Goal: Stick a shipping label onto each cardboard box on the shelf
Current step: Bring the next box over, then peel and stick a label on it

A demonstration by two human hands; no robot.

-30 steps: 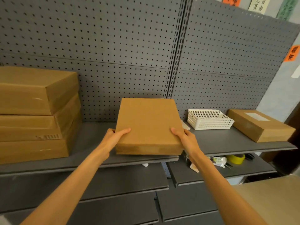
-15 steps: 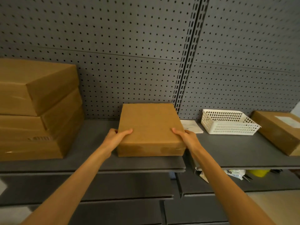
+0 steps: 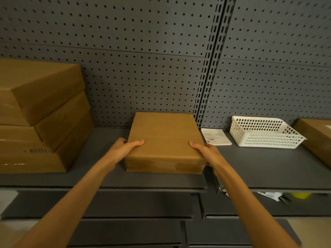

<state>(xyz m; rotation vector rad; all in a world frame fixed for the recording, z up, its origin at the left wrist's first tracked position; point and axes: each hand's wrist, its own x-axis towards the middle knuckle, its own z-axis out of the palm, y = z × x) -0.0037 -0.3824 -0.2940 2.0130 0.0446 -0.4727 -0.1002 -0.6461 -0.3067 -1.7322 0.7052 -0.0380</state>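
A flat brown cardboard box (image 3: 165, 138) lies on the grey shelf (image 3: 100, 174), its bare top facing up. My left hand (image 3: 125, 149) grips its near left corner, thumb on top. My right hand (image 3: 206, 151) grips its near right corner the same way. A white sheet of shipping labels (image 3: 215, 136) lies flat on the shelf just right of the box. A stack of three larger cardboard boxes (image 3: 39, 119) stands at the left. Another cardboard box (image 3: 317, 138) sits at the far right, cut off by the frame edge, with a white patch on its top.
A white plastic basket (image 3: 263, 131) stands between the label sheet and the right-hand box. Grey pegboard (image 3: 143, 59) forms the back wall. On a lower shelf at the right lie a yellow tape roll (image 3: 300, 195) and some small items.
The box came down from a tilted hold and moved back onto the shelf, where it now lies flat. My view shifted left and closer.
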